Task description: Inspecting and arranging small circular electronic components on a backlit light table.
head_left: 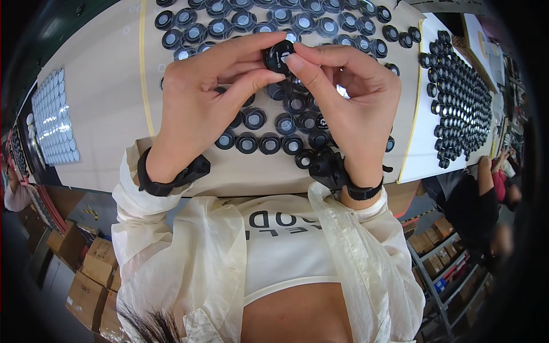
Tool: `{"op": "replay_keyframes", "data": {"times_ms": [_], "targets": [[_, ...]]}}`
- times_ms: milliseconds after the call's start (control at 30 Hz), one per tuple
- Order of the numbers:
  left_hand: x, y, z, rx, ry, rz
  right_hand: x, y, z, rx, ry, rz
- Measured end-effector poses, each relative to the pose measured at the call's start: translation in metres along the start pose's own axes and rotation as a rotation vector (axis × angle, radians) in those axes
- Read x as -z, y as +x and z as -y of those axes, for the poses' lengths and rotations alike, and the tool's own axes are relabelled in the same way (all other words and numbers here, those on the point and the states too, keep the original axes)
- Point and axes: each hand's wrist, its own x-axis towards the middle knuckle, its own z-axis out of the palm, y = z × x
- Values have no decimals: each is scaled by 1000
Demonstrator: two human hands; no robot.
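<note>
Above the table I hold up a small black round disc point(277, 57) with white printing on its face. My left hand point(211, 80) grips its left side between thumb and fingertips. At its right edge, my right hand point(349, 86) pinches with thumb and index finger; a small pale spot shows by that thumb tip, and I cannot make out what it is. Below and beyond my hands lie many similar black round pieces point(247, 143) with pale grey round centres, some hidden behind the hands. Both wrists carry black straps with dark units on them.
At the left of the table point(108, 86) lies a sheet of white round discs point(54, 117). Yellow tape lines mark the surface. On a white board to the right stand dense rows of black round pieces point(457, 103). Cardboard boxes point(91, 286) and other people are around.
</note>
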Motion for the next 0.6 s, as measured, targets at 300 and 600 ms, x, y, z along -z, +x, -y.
{"op": "replay_keyframes", "data": {"times_ms": [300,600], "targets": [[18,22,0,-85,194,-7,8,8,-10,34,-35,70],[164,151,43,-35,914,-145,31,19,-15,-183,1164,391]]}}
